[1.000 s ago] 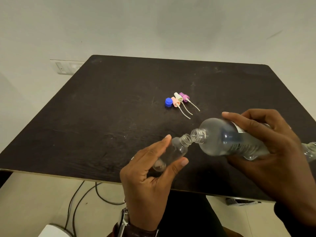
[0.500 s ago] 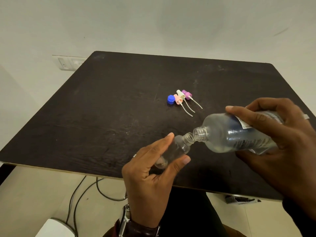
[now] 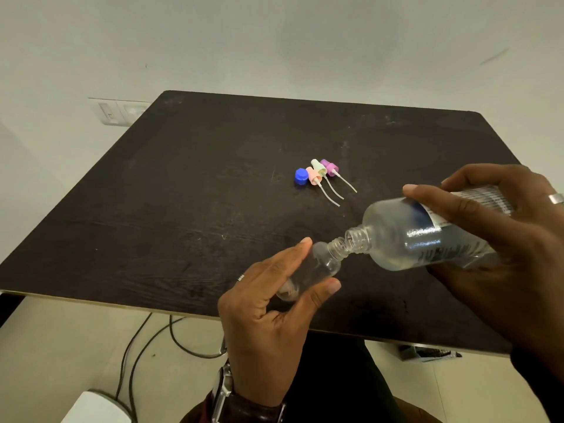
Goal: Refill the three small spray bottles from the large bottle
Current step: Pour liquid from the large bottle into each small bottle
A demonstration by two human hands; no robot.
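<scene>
Left hand [image 3: 268,312] gripping small clear spray bottle [image 3: 314,267], neck tilted toward two o'clock. Right hand [image 3: 500,248] holding large bottle [image 3: 412,236] tipped, mouth meeting small neck. Blue cap [image 3: 300,176] and three spray heads [image 3: 320,172] at twelve o'clock on dark table [image 3: 152,209].

head-worn view, looking down, table [image 3: 183,209] near
</scene>
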